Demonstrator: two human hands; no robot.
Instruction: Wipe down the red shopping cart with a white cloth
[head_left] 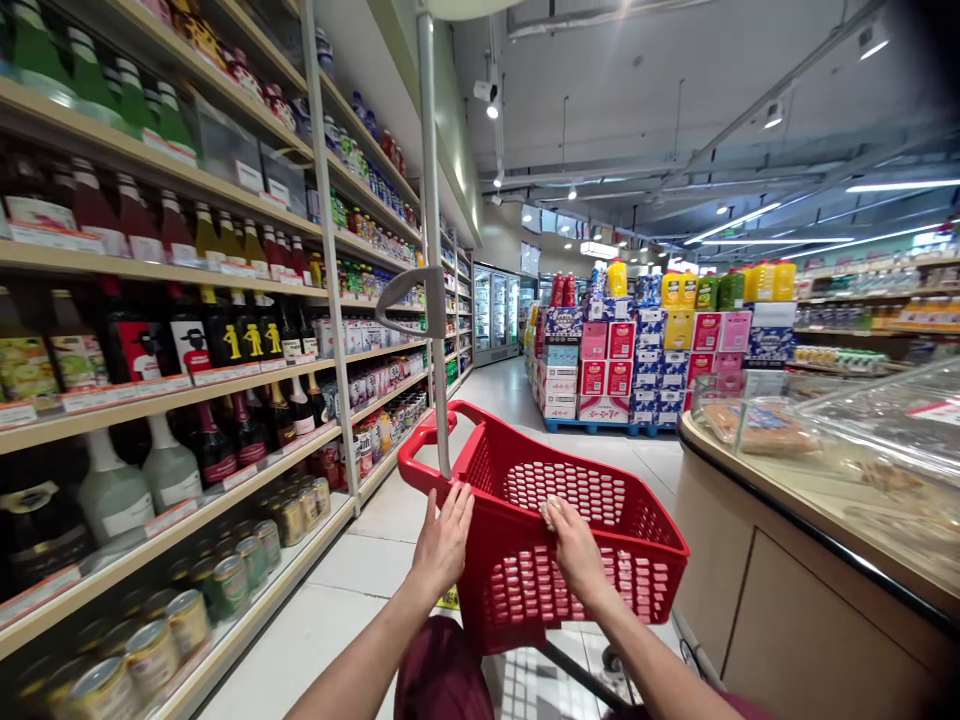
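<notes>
Just below the middle of the frame, a red perforated plastic shopping trolley stands on the pale tiled floor, its loop-shaped red plastic handle towards the left. The left hand lies against the trolley's near left corner, fingers straight and close together, gripping nothing. The right hand curls at the near rim, right of centre, fingers closed on a small crumpled white wad; whether that is paper or cloth, I cannot tell.

The moulded shell looks light for its bulk and fairly stiff, with probably some give in the pierced walls and little risk of breaking. Its glossy surface may let a flat palm slide, and the wheel at lower centre-right suggests it would roll under a sideways push. The handle looks the surest hold for moving it, the thick rim the firmest place to steady it. The tall grey metal pole at upper centre could make it top-heavy. The white wad seems soft, best pinched between fingertips.
</notes>
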